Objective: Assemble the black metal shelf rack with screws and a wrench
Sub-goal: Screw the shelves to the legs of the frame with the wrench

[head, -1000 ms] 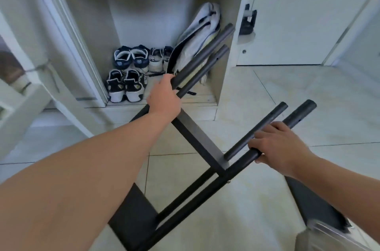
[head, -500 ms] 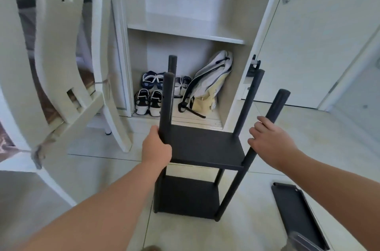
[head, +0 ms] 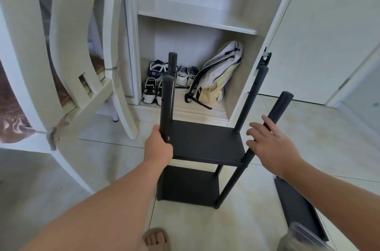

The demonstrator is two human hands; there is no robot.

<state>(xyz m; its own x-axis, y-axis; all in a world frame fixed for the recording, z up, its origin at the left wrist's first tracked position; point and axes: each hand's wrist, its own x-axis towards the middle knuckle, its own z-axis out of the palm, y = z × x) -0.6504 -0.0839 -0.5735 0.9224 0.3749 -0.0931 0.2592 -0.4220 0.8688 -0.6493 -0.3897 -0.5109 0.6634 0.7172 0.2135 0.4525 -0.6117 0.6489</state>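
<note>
The black metal shelf rack (head: 205,141) stands upright on the tiled floor in front of an open cabinet. It has two flat shelves and four round posts that rise above the upper shelf. My left hand (head: 159,145) grips the near left post (head: 167,102) just above the upper shelf. My right hand (head: 271,143) rests on the near right post (head: 280,106) with its fingers spread and nearly straight. A loose black shelf panel (head: 296,209) lies on the floor at the lower right. No screws or wrench are in view.
A white chair (head: 67,65) stands close on the left. The cabinet (head: 197,24) holds several shoes (head: 152,90) and a backpack (head: 216,78). A white door (head: 329,34) is at the right. My sandalled foot (head: 156,238) is just before the rack.
The rack went from tilted, with its posts pointing away, to standing upright on the floor. My right hand's fingers have loosened on the post. My left hand kept its grip.
</note>
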